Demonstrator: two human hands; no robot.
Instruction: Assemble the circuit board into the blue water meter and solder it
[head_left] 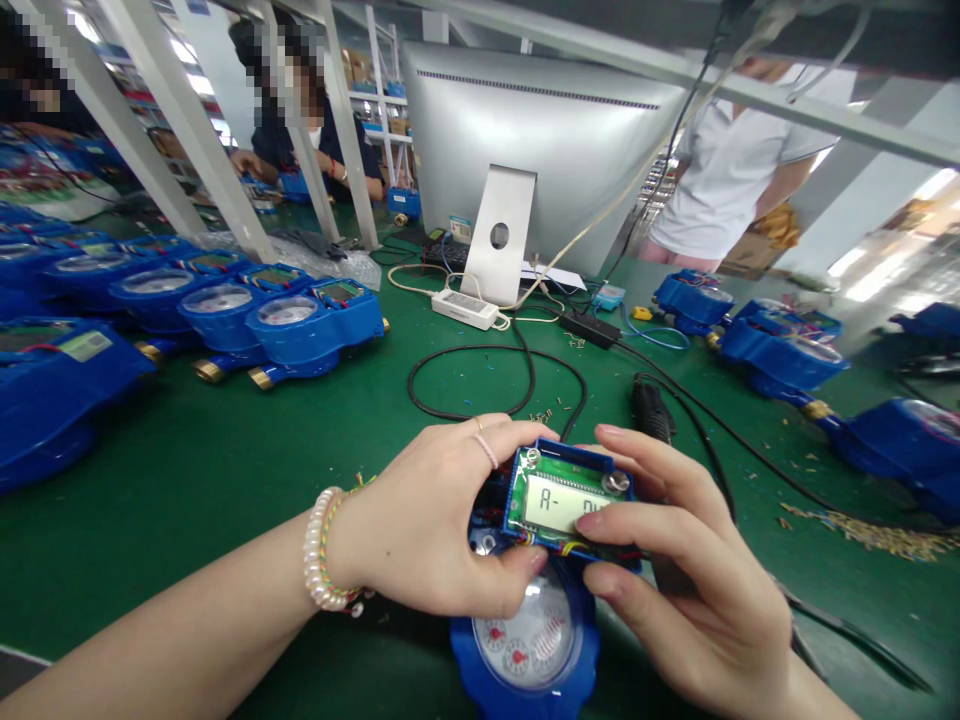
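Green bench, both hands' grip, left hand and right hand, around blue meter (display half-hidden).

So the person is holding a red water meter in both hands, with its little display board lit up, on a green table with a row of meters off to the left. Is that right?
Not quite: the water meter is blue, not red, as the head view shows. The rest holds: the left hand and right hand both grip it, its display board shows characters, and a row of meters stands to the left on the green table.
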